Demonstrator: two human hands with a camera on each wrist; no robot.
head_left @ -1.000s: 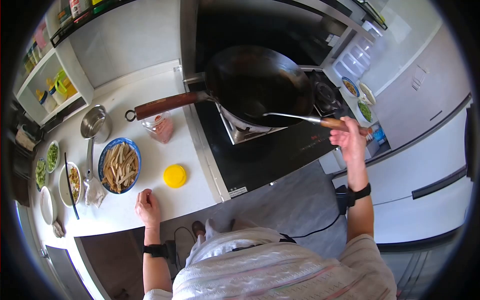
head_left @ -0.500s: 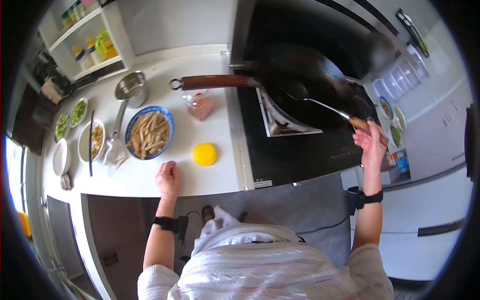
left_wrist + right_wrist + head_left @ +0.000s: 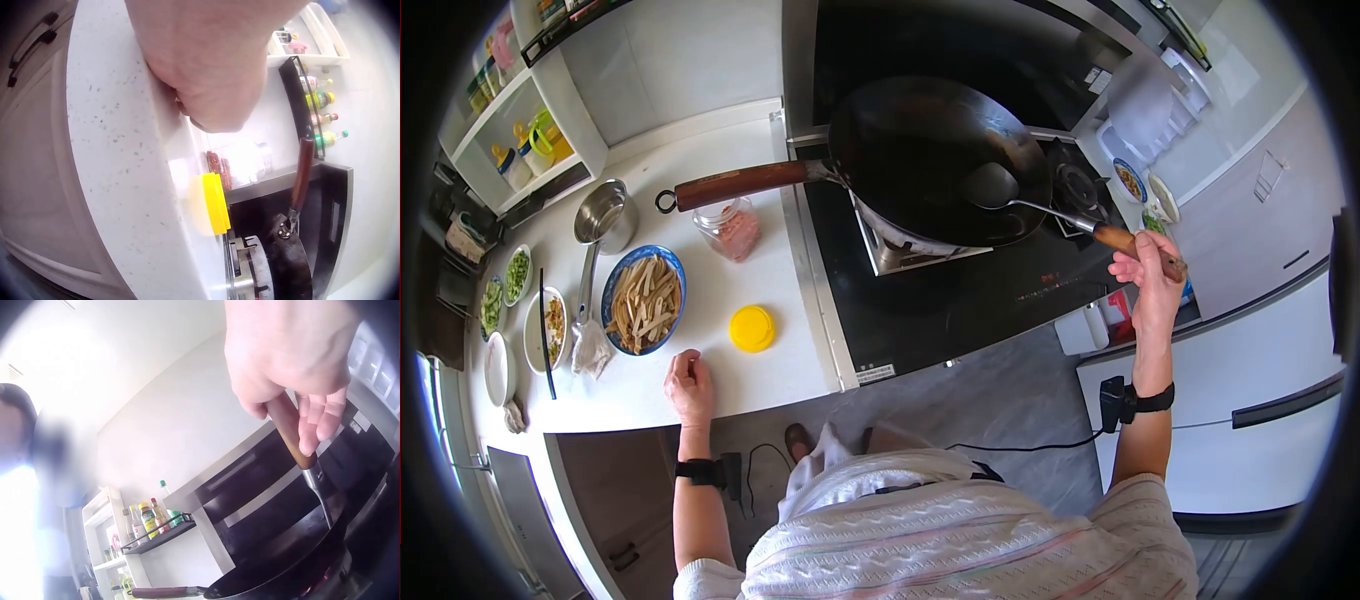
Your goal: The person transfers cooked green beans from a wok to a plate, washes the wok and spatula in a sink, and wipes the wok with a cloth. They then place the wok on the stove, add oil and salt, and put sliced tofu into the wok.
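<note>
In the head view the right hand holds the wooden handle of a metal ladle, whose bowl is inside the dark wok on the stove. The right wrist view shows this hand with thumb and fingers around the wooden handle. Loosely curled, the left hand rests at the counter's front edge, below a blue-rimmed bowl of pale strips and left of a yellow lid. It holds nothing visible; the left wrist view shows the hand with its fingers mostly hidden.
A jar of pink contents stands under the wok's long handle. To the left are a metal saucepan, a white bowl with a black chopstick across it and small green-filled dishes. More dishes stand right of the stove.
The ladle's bowl has risen from deeper in the wok and now shows at its right side. The right hand has shifted right. The left hand stays at the counter edge; the head view has swung.
</note>
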